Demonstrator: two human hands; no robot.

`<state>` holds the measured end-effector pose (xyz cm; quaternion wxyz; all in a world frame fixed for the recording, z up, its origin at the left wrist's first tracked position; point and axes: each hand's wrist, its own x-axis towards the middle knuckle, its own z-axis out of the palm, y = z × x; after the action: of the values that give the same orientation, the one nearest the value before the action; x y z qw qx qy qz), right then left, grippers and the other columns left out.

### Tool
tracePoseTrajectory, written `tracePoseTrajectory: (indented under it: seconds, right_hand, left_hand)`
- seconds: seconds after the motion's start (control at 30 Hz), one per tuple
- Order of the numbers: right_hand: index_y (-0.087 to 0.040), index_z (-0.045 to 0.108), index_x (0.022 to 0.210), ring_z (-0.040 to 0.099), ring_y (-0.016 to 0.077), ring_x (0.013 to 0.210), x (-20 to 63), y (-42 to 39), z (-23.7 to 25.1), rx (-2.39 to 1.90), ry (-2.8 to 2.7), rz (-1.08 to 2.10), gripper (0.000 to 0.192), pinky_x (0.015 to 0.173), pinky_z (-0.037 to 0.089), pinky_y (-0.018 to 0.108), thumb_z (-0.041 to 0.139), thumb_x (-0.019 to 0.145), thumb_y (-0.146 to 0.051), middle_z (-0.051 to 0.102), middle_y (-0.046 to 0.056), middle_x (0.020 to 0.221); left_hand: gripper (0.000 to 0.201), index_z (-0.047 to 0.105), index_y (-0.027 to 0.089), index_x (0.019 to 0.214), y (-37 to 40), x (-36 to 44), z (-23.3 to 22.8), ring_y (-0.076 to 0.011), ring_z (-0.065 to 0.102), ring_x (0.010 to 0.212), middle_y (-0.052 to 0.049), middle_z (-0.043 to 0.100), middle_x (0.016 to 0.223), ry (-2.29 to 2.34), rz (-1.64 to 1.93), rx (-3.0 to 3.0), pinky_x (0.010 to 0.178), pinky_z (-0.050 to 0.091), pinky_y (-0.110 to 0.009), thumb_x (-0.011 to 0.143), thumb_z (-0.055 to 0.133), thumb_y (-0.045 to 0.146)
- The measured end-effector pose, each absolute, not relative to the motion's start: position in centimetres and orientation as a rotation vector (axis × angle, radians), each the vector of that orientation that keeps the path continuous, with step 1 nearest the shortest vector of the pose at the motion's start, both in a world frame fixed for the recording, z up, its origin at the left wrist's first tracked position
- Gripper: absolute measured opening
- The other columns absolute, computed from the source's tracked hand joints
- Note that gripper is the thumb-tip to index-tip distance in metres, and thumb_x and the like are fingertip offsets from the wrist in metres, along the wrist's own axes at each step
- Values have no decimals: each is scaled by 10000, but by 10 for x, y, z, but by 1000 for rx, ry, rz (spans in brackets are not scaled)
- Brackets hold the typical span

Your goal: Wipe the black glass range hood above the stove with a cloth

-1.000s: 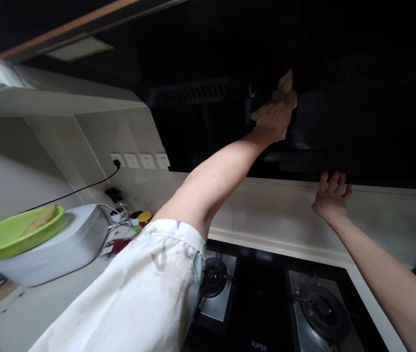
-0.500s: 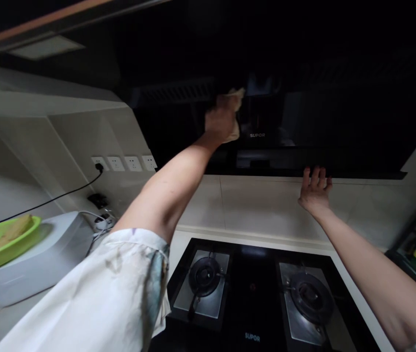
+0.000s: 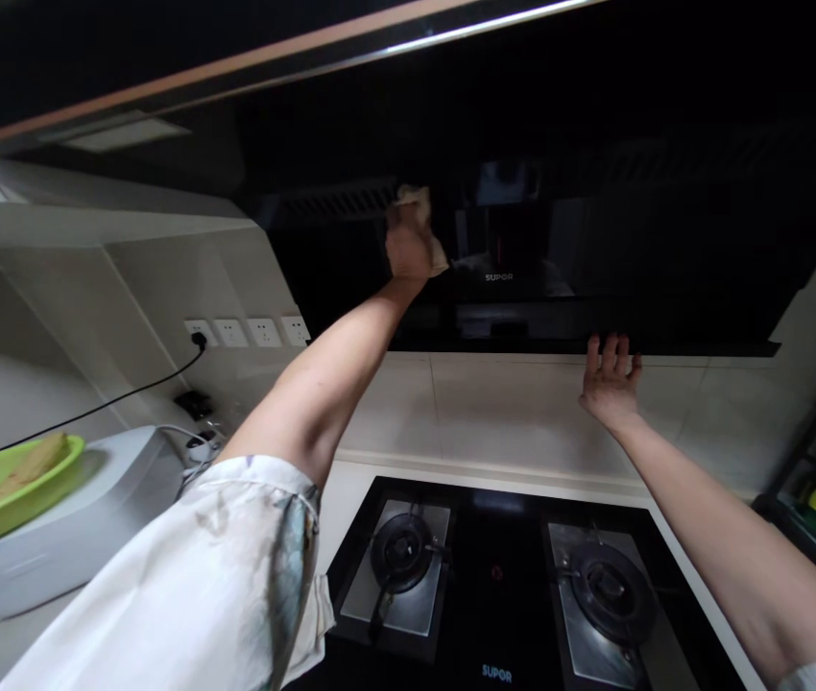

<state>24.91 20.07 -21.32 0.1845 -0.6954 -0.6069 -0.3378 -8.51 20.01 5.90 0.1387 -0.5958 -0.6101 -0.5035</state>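
Observation:
My left hand (image 3: 408, 246) is closed on a pale beige cloth (image 3: 419, 200), pressed against the glossy black front of a range hood (image 3: 638, 230). The cloth sticks out above and to the right of the fingers, left of the SUPOR lettering. Along the hood's lower edge, my right hand (image 3: 611, 379) rests with its fingers stretched upward and apart, fingertips touching the rim, holding nothing. Below both arms lies a black gas stove (image 3: 498, 614) with two burners.
At the left, a green basin (image 3: 55, 468) with a yellowish-brown item sits on a white appliance (image 3: 120, 489). Several wall sockets (image 3: 262, 332) line the tiles, one with a black plug and cord. A dark rack (image 3: 797, 509) with yellow and green things stands at the right edge.
My left hand has slid the cloth a little leftward across the hood's front. My right hand stays at the lower rim. The camera view has tilted slightly.

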Motion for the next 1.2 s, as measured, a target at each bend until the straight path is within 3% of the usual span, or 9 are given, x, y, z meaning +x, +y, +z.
tracePoseTrajectory:
  seconds: [0.07,0.17,0.37,0.47,0.6,0.8,1.0,1.2]
  right_hand:
    - [-23,191,1755,101,447,1641,251,201,-215,-1948,-1715,-987,998,1281,292,661,578,855,-211,39,292,1728]
    - [-16,169,1755,100,462,1630,255,204,-218,-1927,-1721,-1028,1049,1261,306,673,608,825,-224,24,305,1723]
    - [-10,153,1752,78,471,1630,258,214,-224,-1926,-1683,-1066,1088,1255,296,684,625,794,-216,-2,309,1723]
    - [-11,166,1751,67,470,1632,258,216,-225,-1934,-1660,-1064,1094,1261,287,680,632,781,-211,-2,305,1726]
    - [-18,173,1755,77,465,1633,258,215,-226,-1927,-1670,-1077,1077,1259,300,664,628,801,-228,22,301,1726]
    - [-29,163,1758,75,465,1629,258,214,-223,-1987,-1681,-1048,1115,1254,305,657,659,784,-251,14,303,1725]
    - [-32,171,1763,86,454,1639,254,209,-220,-1959,-1691,-1042,1069,1262,308,655,622,816,-235,23,293,1731]
    - [-38,180,1767,70,460,1647,253,211,-221,-1990,-1670,-1041,1073,1261,323,659,649,826,-247,4,289,1735]
  left_hand:
    - [396,418,253,1515,204,-65,57,-91,480,1442,4,434,1651,-1599,-1454,-1774,1189,407,-216,1146,489,126]
    - [443,409,200,1521,212,-49,52,-100,509,1423,-48,418,1667,-1500,-1474,-1779,1171,447,-221,1108,474,53]
    - [499,397,67,1566,231,-55,35,-195,456,1525,-172,397,1680,-1423,-1378,-1794,1298,365,-294,1078,477,4]
    - [494,450,31,1565,230,-59,33,-266,494,1492,-205,406,1667,-1404,-1278,-1823,1294,392,-357,1072,452,-6]
    - [560,465,90,1627,223,-59,38,-297,503,1453,-174,504,1583,-1311,-1139,-1870,1285,403,-409,1073,460,11]
    - [586,346,157,1717,223,-49,35,-335,400,1478,-151,395,1671,-1352,-988,-1809,1234,438,-506,1135,328,90]
    - [569,331,133,1705,222,-41,28,-320,354,1486,-154,378,1673,-1422,-1005,-1851,1223,436,-515,1137,336,107]
    - [609,268,192,1742,219,-40,44,-315,366,1427,-118,351,1661,-1484,-1008,-1805,1209,433,-477,1178,454,326]
